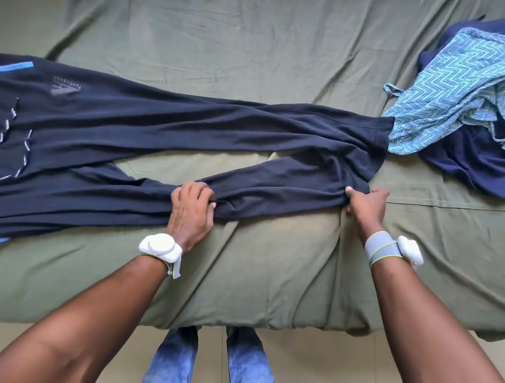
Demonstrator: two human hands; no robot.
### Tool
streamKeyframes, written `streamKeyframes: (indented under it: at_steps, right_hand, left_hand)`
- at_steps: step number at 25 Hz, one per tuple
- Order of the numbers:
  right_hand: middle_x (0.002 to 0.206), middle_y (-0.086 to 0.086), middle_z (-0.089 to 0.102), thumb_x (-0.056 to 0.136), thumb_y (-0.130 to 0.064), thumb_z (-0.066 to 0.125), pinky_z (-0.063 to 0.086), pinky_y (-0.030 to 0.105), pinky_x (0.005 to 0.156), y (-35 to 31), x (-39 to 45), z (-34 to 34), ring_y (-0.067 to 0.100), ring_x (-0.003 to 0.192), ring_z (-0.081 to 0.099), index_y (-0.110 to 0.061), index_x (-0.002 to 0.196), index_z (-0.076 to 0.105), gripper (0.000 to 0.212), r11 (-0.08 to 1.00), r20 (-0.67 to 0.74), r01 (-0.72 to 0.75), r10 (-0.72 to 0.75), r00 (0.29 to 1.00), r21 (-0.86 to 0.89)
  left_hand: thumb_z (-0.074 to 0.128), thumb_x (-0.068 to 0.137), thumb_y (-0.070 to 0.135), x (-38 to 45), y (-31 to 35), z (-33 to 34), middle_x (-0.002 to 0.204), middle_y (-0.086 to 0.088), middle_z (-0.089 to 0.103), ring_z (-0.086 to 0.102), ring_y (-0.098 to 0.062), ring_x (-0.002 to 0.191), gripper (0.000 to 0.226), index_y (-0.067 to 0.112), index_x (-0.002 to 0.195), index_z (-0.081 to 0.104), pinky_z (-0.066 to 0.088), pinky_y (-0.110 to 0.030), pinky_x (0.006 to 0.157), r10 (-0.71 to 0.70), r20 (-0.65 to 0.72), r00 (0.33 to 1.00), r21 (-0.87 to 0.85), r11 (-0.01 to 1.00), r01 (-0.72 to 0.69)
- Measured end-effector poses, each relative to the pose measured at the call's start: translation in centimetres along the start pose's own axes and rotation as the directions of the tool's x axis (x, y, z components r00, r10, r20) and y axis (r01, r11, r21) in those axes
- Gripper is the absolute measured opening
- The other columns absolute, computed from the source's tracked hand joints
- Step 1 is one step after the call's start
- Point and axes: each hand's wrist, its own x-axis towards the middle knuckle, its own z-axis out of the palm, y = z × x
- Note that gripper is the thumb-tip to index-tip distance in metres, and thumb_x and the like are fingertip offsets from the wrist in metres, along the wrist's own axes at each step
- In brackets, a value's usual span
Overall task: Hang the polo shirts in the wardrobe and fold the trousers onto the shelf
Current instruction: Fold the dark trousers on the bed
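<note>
Dark navy trousers lie spread across the green bed, waistband at the left with a white-flecked drawstring and blue stripes, legs running to the right. My left hand grips the near leg around its middle, fingers curled into the cloth. My right hand pinches the same leg at its hem end. The far leg lies flat, its hem touching a pile of clothes.
At the right lies a heap with a turquoise zigzag-patterned garment over dark blue clothing. The green bed sheet stretches far behind the trousers. The bed's front edge is near my legs. No wardrobe or shelf is in view.
</note>
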Motion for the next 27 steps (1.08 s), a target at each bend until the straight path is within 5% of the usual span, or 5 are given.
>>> streamKeyframes:
  at_steps: [4,8,18,22,27]
  right_hand:
    - [0.102,0.008,0.069,0.058,-0.025,0.054,0.056,0.046,0.077,-1.7,-1.3,-0.7,0.035,0.085,0.066,-0.032,0.106,0.052,0.049,0.959,-0.196,0.065,-0.01,0.98,0.277]
    - [0.058,0.007,0.055,0.068,-0.01,0.049,0.034,0.022,0.037,-4.1,-4.7,-4.3,0.015,0.039,0.049,-0.018,0.078,0.065,0.02,0.802,-0.206,0.132,-0.012,0.979,0.582]
    - [0.081,0.011,0.063,0.084,-0.038,0.061,0.048,0.04,0.078,0.7,-8.6,-9.3,0.032,0.082,0.06,-0.011,0.082,0.072,0.03,0.86,-0.181,0.399,-0.469,0.865,-0.318]
    - [0.099,0.004,0.067,0.091,-0.039,0.054,0.045,0.035,0.09,1.9,-9.6,-10.2,0.019,0.097,0.06,-0.01,0.082,0.069,0.034,0.833,-0.083,0.55,-0.553,0.829,-0.061]
    - [0.063,-0.012,0.045,0.098,-0.04,0.048,0.034,0.025,0.061,-3.6,-10.9,-11.3,0.0,0.058,0.038,-0.016,0.072,0.053,0.036,0.862,-0.193,0.497,-0.473,0.86,0.097]
  left_hand:
    - [0.059,0.08,0.023,-2.5,-0.2,0.1,0.121,-0.009,0.051,0.043,-0.031,0.114,0.037,0.013,0.115,0.054,0.029,-0.042,0.099,0.018,-0.027,0.999,0.046,0.999,-0.017]
    - [0.065,0.074,0.013,-3.9,-2.2,-0.5,0.122,-0.012,0.052,0.039,-0.032,0.115,0.04,0.017,0.113,0.063,0.031,-0.047,0.099,-0.089,0.049,0.995,0.115,0.99,0.083]
    - [0.058,0.061,0.019,-9.7,-4.2,-2.9,0.093,-0.009,0.056,0.05,-0.03,0.094,0.019,0.011,0.078,0.056,0.039,-0.042,0.086,0.201,0.051,0.978,-0.001,0.98,-0.201]
    - [0.05,0.069,0.021,-11.7,-4.7,-2.9,0.07,-0.003,0.05,0.047,-0.027,0.067,0.011,0.013,0.076,0.048,0.046,-0.042,0.068,0.139,0.125,0.982,-0.163,0.979,-0.118]
    - [0.047,0.075,0.016,-7.7,-4.1,-6.3,0.076,-0.007,0.06,0.049,-0.027,0.072,0.02,0.008,0.086,0.061,0.043,-0.036,0.073,0.08,-0.142,0.987,-0.264,0.957,-0.116]
